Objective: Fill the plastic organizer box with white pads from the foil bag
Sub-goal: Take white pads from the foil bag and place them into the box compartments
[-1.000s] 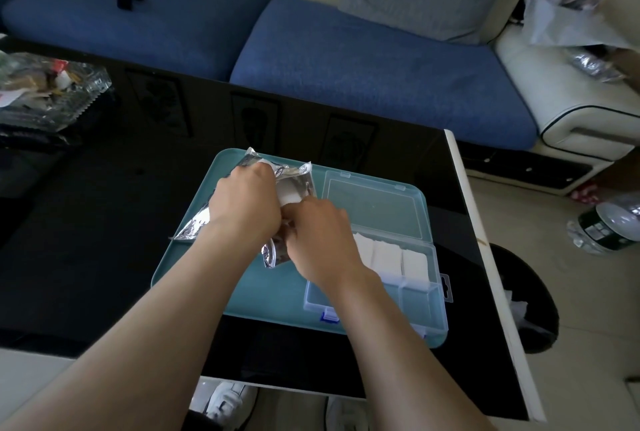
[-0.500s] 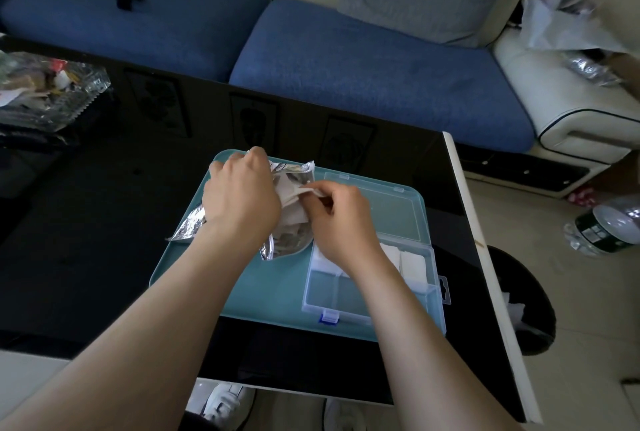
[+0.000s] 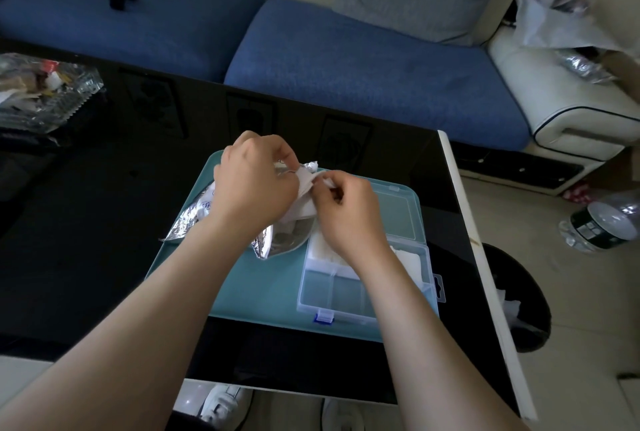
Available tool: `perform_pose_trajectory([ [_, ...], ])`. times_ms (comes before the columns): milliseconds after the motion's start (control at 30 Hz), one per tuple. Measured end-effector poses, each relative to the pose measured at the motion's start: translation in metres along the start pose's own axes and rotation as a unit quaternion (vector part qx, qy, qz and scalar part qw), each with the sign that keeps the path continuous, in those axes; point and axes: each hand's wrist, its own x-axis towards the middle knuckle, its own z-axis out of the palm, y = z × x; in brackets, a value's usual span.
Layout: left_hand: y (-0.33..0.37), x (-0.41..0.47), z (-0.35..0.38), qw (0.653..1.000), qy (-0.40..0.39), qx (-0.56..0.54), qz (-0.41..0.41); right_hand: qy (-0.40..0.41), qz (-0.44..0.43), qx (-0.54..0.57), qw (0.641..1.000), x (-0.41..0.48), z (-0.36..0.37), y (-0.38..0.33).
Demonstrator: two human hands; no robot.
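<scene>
Hands of a person meet over a teal tray (image 3: 242, 288) that lies on a glossy black worktop (image 3: 104, 223). The left hand (image 3: 254, 185) curls round the upper part of a crumpled silver foil bag (image 3: 188, 223), over the tray's far left part. The right hand (image 3: 346, 209) pinches a white pad (image 3: 304, 188) between thumb and fingers at the bag's mouth; the pad is partly out of the bag. Just right of the bag, on the tray's right side, sits a clear plastic organizer box (image 3: 332, 295) with its lid (image 3: 394, 212) laid open behind it and a blue latch (image 3: 323, 317) at the near edge. More white pads (image 3: 410, 257) lie in its far compartments, partly hidden by the right wrist. Beyond the worktop stands a blue sofa (image 3: 346, 67).
</scene>
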Motion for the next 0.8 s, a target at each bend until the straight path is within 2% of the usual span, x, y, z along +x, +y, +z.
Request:
perform_pose_trajectory([
  [167,0.000,0.002,-0.002,0.999,-0.011,-0.037,-0.006,0.012,-0.016,0.016,1.000,-0.001,-0.007,0.000],
  [367,0.010,-0.002,0.002,0.999,-0.037,0.026,0.009,0.044,-0.022,0.022,0.999,-0.001,-0.015,0.000],
  [533,0.015,-0.010,0.004,0.992,-0.074,0.034,0.101,0.061,-0.026,0.019,0.998,0.000,-0.025,0.000],
  [800,0.019,-0.007,0.016,0.984,-0.046,-0.029,0.171,0.063,-0.052,0.029,0.996,-0.004,-0.046,-0.009],
])
